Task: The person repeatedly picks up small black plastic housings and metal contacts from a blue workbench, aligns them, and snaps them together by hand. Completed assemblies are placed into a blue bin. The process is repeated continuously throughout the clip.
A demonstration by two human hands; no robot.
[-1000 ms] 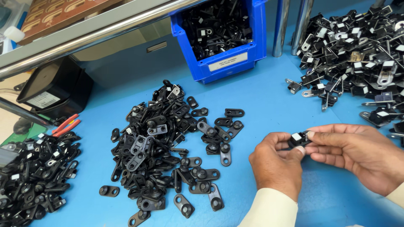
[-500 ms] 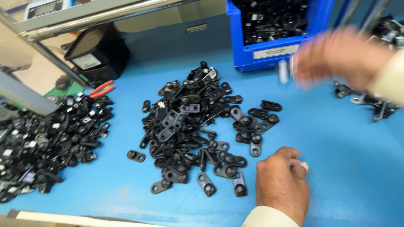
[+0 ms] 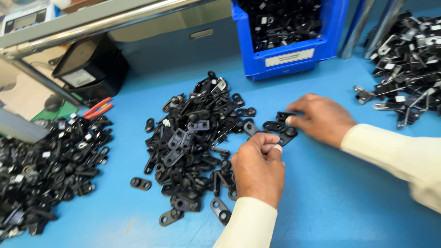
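A heap of flat black plastic parts (image 3: pixel 197 133) with holes lies in the middle of the blue tabletop (image 3: pixel 349 202). My left hand (image 3: pixel 259 167) hovers at the heap's right edge with its fingers curled in; nothing shows inside it. My right hand (image 3: pixel 321 118) reaches in from the right, and its fingertips pinch a loose black part (image 3: pixel 282 115) at the heap's upper right. A few single parts (image 3: pixel 140 183) lie apart near the front. Both arms wear cream sleeves.
A blue bin (image 3: pixel 294 57) full of black pieces stands at the back. A pile of black and metal clips (image 3: pixel 409 59) sits at far right, another dark pile (image 3: pixel 41 165) at far left. Red-handled pliers (image 3: pixel 98 108) and a black box (image 3: pixel 89 69) lie at back left under a metal rail (image 3: pixel 92 20).
A second ago both hands held one small piece together. My right hand then swung up towards the bin and has come back down onto the heap's edge. My left hand stayed low.
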